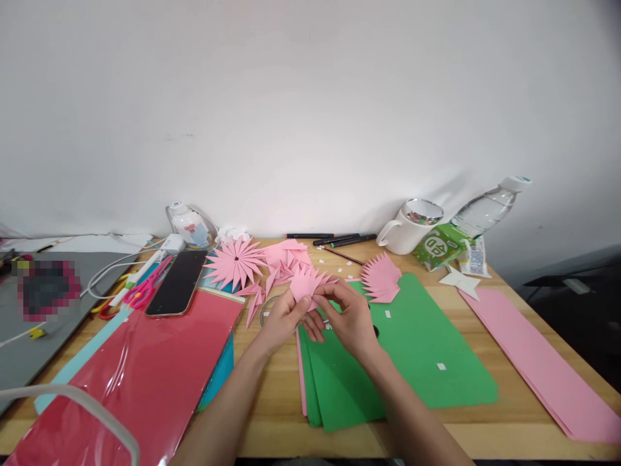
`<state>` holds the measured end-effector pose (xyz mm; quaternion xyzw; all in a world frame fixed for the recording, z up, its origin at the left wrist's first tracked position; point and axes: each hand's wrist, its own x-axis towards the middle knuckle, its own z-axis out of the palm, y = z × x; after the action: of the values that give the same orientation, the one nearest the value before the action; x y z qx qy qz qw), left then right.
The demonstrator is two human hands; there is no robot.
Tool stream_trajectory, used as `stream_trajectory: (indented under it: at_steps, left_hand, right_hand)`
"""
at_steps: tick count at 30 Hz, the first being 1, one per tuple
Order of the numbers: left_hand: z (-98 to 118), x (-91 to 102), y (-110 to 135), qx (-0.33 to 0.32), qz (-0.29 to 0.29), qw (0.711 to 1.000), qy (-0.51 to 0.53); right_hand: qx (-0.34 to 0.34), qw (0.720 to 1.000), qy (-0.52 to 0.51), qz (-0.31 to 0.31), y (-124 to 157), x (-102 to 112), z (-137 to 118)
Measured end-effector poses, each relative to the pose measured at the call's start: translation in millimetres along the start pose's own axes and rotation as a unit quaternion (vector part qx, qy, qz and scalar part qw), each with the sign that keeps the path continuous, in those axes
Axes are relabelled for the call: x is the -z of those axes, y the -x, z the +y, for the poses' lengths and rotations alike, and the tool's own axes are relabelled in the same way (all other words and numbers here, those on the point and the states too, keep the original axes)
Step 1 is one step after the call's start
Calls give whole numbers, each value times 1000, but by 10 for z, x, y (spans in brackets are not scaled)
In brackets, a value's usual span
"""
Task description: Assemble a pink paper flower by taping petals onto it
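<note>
My left hand (pixel 286 317) and my right hand (pixel 347 314) meet over the wooden table (pixel 272 401), both pinching a small pink folded paper fan of pointed petals (pixel 306 283). The left thumb presses its lower edge; the right fingers grip its right side. Below the hands lies a stack of green paper sheets (pixel 412 349). A finished pink paper starburst flower (pixel 236 262) lies behind to the left, loose pink petals (pixel 284 259) beside it. Another pink petal fan (pixel 381 277) rests on the green sheets to the right.
A red sheet in plastic (pixel 145 375) covers the left side, with a phone (pixel 177 282) and pink scissors (pixel 145 288) above it. At the back stand a glue bottle (pixel 190 226), black pens (pixel 339 239), a white mug (pixel 410 226), a green tissue pack (pixel 439 246) and a water bottle (pixel 485 208). Pink sheets (pixel 538 362) lie on the right.
</note>
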<state>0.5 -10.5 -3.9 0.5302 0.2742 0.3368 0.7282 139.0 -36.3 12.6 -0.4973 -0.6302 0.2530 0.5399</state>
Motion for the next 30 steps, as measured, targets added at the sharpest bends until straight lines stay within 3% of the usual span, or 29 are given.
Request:
stream_trajectory:
  at_steps: [9, 19, 30]
  left_hand:
    - [52, -39, 7, -17, 11, 1000, -21]
    - [-31, 15, 10, -11, 0, 1000, -21]
    - [51, -13, 33, -7, 3, 1000, -28]
  right_hand:
    - [7, 1000, -2, 17, 20, -18, -11]
    - [22, 999, 38, 30, 35, -37, 8]
    - [-4, 998, -48, 51, 35, -41, -22]
